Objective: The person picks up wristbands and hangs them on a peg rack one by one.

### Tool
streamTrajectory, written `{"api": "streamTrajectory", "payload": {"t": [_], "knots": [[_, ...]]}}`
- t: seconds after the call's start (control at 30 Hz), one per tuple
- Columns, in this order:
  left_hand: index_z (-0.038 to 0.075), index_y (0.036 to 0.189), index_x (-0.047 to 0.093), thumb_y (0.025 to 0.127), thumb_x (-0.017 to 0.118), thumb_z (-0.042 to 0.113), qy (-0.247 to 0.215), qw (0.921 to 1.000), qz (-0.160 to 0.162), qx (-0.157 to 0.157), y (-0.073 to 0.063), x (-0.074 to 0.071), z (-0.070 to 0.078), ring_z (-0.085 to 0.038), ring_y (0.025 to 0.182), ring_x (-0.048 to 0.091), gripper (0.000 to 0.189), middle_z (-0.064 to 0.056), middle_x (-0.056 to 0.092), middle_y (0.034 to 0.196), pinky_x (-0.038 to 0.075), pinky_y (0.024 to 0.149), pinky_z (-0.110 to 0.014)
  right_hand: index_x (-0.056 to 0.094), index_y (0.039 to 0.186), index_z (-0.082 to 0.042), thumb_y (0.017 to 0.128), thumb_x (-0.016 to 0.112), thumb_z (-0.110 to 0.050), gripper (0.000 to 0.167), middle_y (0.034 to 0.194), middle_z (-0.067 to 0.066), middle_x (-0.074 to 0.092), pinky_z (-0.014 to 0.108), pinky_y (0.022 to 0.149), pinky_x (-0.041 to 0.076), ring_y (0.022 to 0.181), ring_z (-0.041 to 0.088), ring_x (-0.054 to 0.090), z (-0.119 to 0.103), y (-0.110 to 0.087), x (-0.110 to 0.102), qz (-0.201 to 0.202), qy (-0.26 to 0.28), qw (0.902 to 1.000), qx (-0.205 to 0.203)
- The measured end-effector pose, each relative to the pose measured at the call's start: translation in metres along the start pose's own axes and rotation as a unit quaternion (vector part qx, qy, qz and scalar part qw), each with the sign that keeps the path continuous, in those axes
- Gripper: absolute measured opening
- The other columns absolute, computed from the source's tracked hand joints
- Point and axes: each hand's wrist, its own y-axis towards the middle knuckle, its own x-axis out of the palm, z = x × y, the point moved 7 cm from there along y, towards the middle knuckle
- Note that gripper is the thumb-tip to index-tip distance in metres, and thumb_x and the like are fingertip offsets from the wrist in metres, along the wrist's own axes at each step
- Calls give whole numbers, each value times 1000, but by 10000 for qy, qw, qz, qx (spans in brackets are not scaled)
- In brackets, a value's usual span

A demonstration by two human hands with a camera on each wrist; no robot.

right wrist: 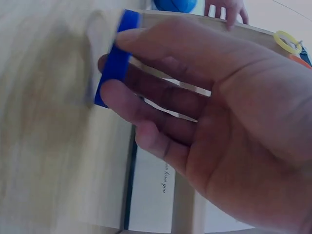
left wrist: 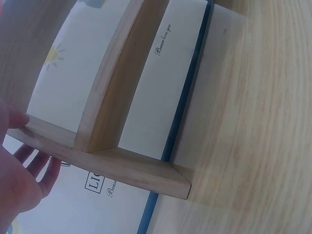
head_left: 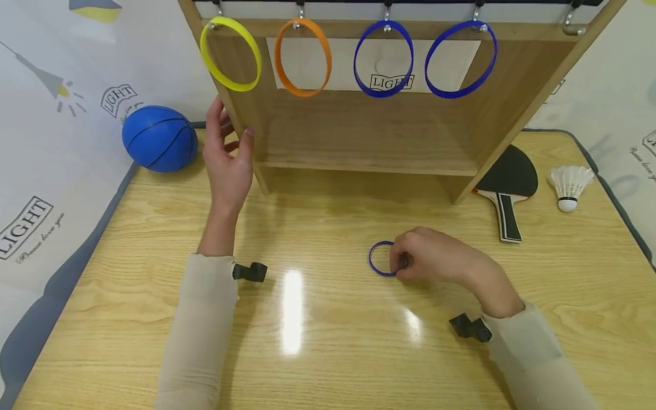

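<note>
In the head view my right hand (head_left: 435,256) is low over the table, pinching a thin blue ring (right wrist: 113,66) by its right side. The right wrist view has the thumb on one face of the band and fingertips on the other. My left hand (head_left: 229,165) holds the left side panel of a wooden shelf unit (head_left: 369,128), thumb and fingers on opposite sides of the board. Along the unit's upper rail hang a yellow ring (head_left: 236,87), an orange ring (head_left: 278,57) and two more blue rings. At the rail's right end is a bare hook (head_left: 569,27).
A blue ball (head_left: 160,139) with basketball lines rests left of the unit. On the right lie a black table tennis paddle (head_left: 509,173) and a white shuttlecock (head_left: 570,185). The wooden table (head_left: 328,364) ends at printed fabric walls behind and at both sides.
</note>
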Motion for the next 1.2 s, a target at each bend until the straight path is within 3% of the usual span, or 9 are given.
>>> {"api": "streamTrajectory", "payload": {"t": [0.2,0.47,0.6,0.77,0.9,1.03,1.1,1.13,1.2], "knots": [[6,143,45,94,53,-1,-39,10000,-26,16,1,3,2,-22,111,56,50,-9,57,128,44,80,-31,69,96,-13,84,75,-7,15,86,-5,66,31,69,51,76,8,59,-1,-7,-20,575,412,9971,269],[7,144,45,94,54,0,-60,10000,-32,9,2,4,4,-23,111,56,51,-9,57,128,44,80,-32,73,99,-12,83,78,-6,18,91,-5,68,34,68,52,80,8,61,-9,-13,-49,2052,6,9782,-315],[7,143,45,94,54,-1,-59,10000,-34,23,2,5,6,-23,111,56,51,-9,58,128,44,80,-31,75,102,-12,82,79,-7,21,93,-6,68,34,65,51,80,9,62,-11,-16,-52,2281,-149,9725,-436],[7,143,45,94,54,-1,-55,10000,-27,53,3,7,6,-23,110,56,51,-9,58,128,44,80,-31,76,103,-11,83,78,-7,21,94,-5,70,36,66,52,81,9,63,-11,-18,-53,2283,-109,9728,-392],[7,143,46,94,54,-1,-75,10000,-34,38,3,7,5,-23,110,56,50,-8,58,128,44,80,-32,77,103,-13,82,79,-8,22,95,-7,71,29,66,51,81,6,63,-12,-27,-65,2531,-68,9663,-470],[7,143,46,94,55,0,-131,9999,-9,-23,1,6,2,-24,109,56,51,-9,58,126,43,80,-32,77,101,-14,79,80,-1,26,93,-8,71,20,67,48,77,5,62,-18,-47,-95,3221,247,9441,-663],[7,143,45,93,55,0,-137,9999,18,-45,-1,4,1,-24,109,55,51,-10,58,126,42,81,-32,76,100,-6,78,77,8,26,93,0,72,19,69,48,77,9,63,-23,-59,-114,3587,803,9265,-807],[7,143,45,94,55,0,-124,9999,23,-52,-1,3,0,-25,109,55,51,-10,57,126,42,81,-32,75,100,0,78,74,12,25,93,6,72,20,69,49,76,12,64,-23,-65,-122,3747,1278,9140,-887],[7,143,45,94,54,0,-85,10000,11,-48,-2,3,0,-25,110,55,51,-10,57,127,42,81,-32,70,100,13,77,71,18,23,93,16,71,21,69,51,76,18,65,-20,-78,-143,4272,2317,8684,-987]]}}
